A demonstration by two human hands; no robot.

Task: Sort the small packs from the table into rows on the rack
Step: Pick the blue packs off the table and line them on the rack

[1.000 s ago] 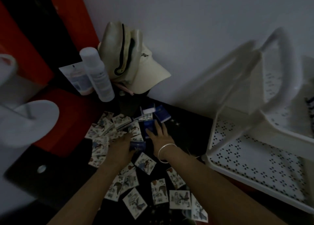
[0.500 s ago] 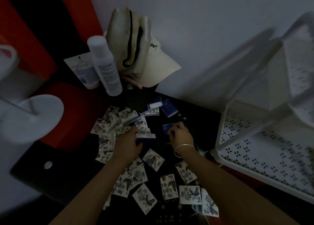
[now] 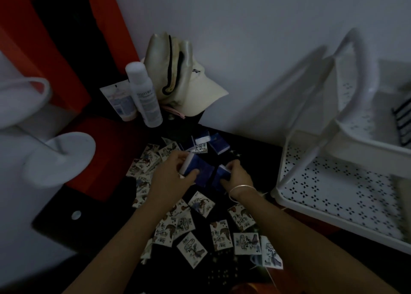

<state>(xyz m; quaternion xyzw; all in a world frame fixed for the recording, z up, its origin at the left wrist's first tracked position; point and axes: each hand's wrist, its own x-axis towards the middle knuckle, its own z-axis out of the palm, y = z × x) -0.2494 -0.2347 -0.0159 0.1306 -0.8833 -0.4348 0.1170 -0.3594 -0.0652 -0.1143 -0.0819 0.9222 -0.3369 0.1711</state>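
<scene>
Several small white packs with printed pictures [image 3: 192, 248] lie scattered on the dark table [image 3: 251, 160]. A few blue packs [image 3: 219, 146] sit further back near the wall. My left hand [image 3: 171, 178] grips a stack of blue packs [image 3: 196, 168] above the table's middle. My right hand [image 3: 236, 178], with a bangle on the wrist, holds another blue pack [image 3: 221, 173] right beside it. The white perforated rack [image 3: 333, 196] stands to the right, its lower shelf bare in the part I see.
A cream cap [image 3: 184, 80], a white bottle [image 3: 144, 93] and a tube [image 3: 120, 102] stand at the back of the table. A white stand's round base [image 3: 60, 156] and a red panel [image 3: 100, 151] are on the left. A striped item [image 3: 402, 122] lies on the rack's upper shelf.
Both hands went from pressing on packs on the table to lifting blue packs. The left hand's stack has grown, and the hands have come close together.
</scene>
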